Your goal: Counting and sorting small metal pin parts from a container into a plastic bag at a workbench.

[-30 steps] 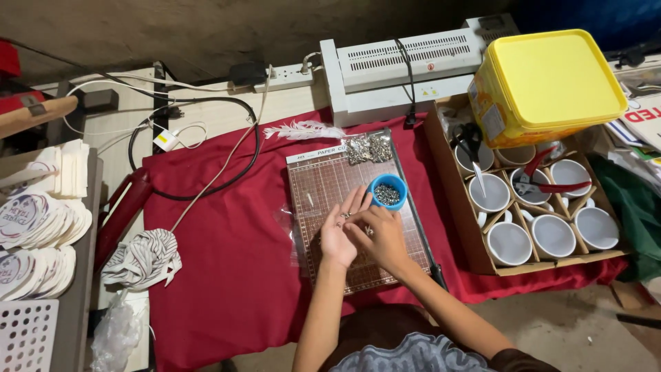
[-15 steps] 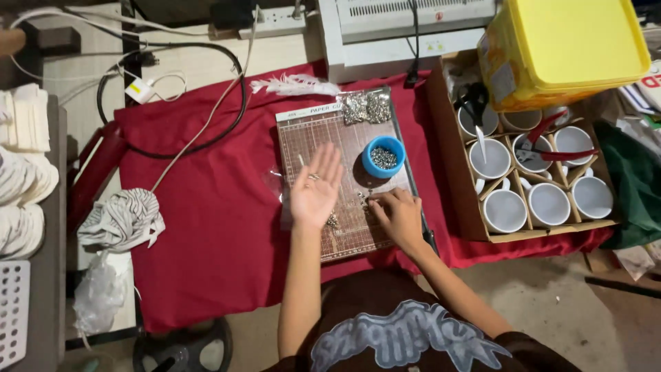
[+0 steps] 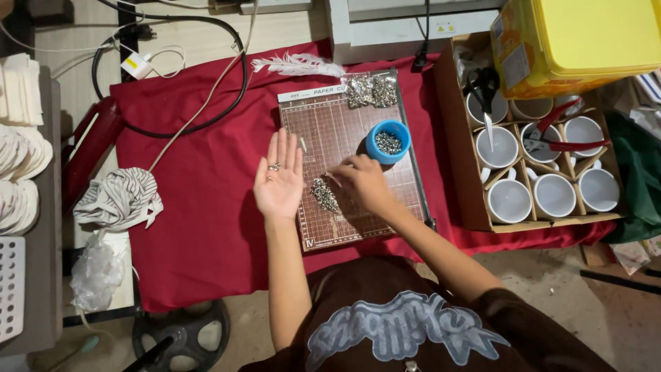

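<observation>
My left hand (image 3: 279, 178) lies palm up over the left edge of a brown gridded paper cutter board (image 3: 344, 131), with a few small silver metal pieces resting near the fingers. My right hand (image 3: 363, 182) is palm down on the board, fingertips pinching at a small pile of silver metal pieces (image 3: 323, 194) between the two hands. A small blue cup (image 3: 387, 141) holding more silver pieces stands just beyond my right hand. A clear bag of silver pieces (image 3: 368, 89) lies at the board's far edge.
The board sits on a red cloth (image 3: 200, 207). To the right is a cardboard box of white mugs (image 3: 544, 165) with scissors and red pliers, under a yellow tub (image 3: 578, 41). A white feather (image 3: 296, 65), black cable (image 3: 206, 76) and striped cloth bundle (image 3: 118, 198) lie left.
My left hand has turned palm up and shifted left off the board's middle. My right hand has reached to the pile of metal pieces. The view has moved closer.
</observation>
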